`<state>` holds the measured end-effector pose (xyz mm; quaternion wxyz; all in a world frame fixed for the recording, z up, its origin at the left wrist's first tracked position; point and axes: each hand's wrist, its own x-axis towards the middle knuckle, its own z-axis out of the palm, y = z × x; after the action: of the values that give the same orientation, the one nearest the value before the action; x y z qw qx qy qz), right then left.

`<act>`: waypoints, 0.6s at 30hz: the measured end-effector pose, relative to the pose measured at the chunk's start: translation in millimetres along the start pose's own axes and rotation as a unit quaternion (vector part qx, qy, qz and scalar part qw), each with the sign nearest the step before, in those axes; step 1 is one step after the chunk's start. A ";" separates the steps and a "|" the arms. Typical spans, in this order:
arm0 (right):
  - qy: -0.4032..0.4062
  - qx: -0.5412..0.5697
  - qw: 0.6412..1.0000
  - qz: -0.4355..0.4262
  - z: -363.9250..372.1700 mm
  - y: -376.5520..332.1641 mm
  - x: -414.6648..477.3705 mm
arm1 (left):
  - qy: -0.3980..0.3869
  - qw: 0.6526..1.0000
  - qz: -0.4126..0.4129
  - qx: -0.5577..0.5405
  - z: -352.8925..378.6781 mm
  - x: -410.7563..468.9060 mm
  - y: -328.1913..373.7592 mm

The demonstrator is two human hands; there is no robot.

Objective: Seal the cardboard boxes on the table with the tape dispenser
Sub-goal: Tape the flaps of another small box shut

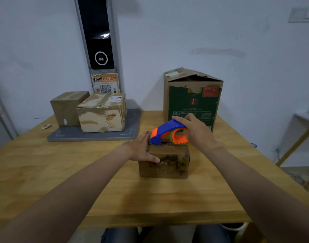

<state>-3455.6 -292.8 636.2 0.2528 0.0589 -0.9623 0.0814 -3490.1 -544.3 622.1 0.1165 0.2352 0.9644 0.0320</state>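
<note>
A small brown cardboard box (165, 165) with dark scuffed marks on its front stands in the middle of the wooden table (62, 172). My left hand (141, 148) lies against the box's left top edge, thumb stretched along its front face. My right hand (195, 131) grips the blue and orange tape dispenser (169, 133), whose nose sits on the box's top at the left end, close to my left fingers. Part of the box's top is hidden behind the dispenser.
Two taped cardboard boxes (69, 107) (103, 113) sit on a grey mat (96, 135) at the back left. A tall green-printed carton (192, 100) stands behind the dispenser. A small pale object (46, 126) lies far left. A side shelf (304, 120) is right of the table.
</note>
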 end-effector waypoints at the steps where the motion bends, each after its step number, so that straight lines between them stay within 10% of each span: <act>1: 0.005 -0.005 1.000 -0.005 -0.5 2.1 -0.7 | -0.001 1.000 0.002 -0.002 -0.5 0.8 2.4; 18: 0.023 -0.030 0.999 -0.024 -35.8 50.9 -19.7 | -0.017 1.000 0.009 0.017 1.4 6.1 11.2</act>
<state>-3429.3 -234.8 650.7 0.2784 0.0729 -0.9565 0.0481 -3490.0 -531.5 620.8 0.1287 0.2461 0.9606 0.0129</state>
